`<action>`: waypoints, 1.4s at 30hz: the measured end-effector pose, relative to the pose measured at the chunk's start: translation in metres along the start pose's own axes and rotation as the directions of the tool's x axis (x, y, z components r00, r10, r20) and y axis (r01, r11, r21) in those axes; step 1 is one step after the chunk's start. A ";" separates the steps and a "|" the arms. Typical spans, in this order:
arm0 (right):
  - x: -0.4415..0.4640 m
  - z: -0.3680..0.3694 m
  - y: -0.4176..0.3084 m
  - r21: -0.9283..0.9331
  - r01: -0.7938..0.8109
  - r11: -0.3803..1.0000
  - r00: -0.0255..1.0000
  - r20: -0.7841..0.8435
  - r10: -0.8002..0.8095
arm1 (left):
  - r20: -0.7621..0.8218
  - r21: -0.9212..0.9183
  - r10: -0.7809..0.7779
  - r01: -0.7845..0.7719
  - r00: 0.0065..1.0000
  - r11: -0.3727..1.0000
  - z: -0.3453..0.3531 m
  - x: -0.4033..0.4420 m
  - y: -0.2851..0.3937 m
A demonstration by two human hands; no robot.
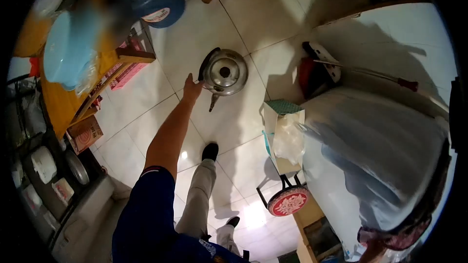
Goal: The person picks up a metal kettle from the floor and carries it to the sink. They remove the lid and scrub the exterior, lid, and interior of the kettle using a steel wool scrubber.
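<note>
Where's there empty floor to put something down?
Bare floor lies between the big blue bottle and the kettle, and between the kettle and the pink box. It's crowded where the open box and red-topped stool stand close together.
</note>
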State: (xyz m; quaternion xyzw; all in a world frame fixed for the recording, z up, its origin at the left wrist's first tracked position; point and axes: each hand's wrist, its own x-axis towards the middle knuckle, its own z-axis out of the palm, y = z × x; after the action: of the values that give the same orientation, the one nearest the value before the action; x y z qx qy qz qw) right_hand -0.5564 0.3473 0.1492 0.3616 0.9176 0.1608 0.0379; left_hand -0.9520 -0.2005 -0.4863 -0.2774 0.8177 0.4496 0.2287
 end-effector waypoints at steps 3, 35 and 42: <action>-0.006 0.001 0.030 0.138 -0.028 0.990 1.000 0.018 0.026 | 0.152 -0.305 -0.022 0.068 0.988 0.950 0.011 0.033 -0.016; -0.120 -0.046 -0.033 0.375 0.064 0.925 0.996 -0.077 -0.037 | 0.664 0.214 0.402 -0.675 0.631 0.706 -0.149 -0.532 0.126; -0.479 -0.011 0.040 0.794 -0.105 0.599 0.993 0.056 0.100 | 0.868 -0.123 0.472 -0.854 0.154 0.505 -0.177 -0.759 0.116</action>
State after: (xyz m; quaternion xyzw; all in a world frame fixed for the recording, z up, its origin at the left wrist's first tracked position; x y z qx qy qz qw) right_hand -0.1802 0.0484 0.1503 0.3930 0.8711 -0.2625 -0.1332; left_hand -0.4872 -0.1135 0.1443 0.4243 0.7094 0.3941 0.4017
